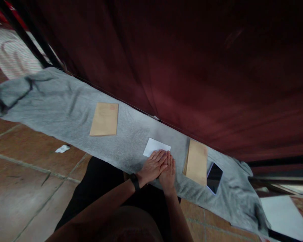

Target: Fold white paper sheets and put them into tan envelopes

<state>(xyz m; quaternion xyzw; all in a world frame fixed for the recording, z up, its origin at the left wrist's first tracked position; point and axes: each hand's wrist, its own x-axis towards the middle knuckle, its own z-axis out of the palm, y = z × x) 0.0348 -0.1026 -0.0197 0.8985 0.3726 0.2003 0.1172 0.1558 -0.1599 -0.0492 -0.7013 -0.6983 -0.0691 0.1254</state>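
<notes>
A small white sheet of paper [153, 147] lies on the grey cloth [131, 141] in front of me. My left hand [153, 165], with a dark band on its wrist, rests flat over the near right part of the sheet, fingers stretched out. Beside it, touching it, my right hand [168, 172] also lies flat, its fingers straight and partly under the left fingertips. Both hands cover one corner of the paper. To the left is a brown envelope [104, 119]. A stack of brown envelopes [197, 163] sits to the right of my right hand.
A phone with a dark screen [214, 178] lies right of the stack. Along the far edge of the cloth hangs a dark red curtain [151, 67]. White scrap [62, 149] lies on the tiled floor [27, 181]. A white board-like sheet [285, 216] is at lower right.
</notes>
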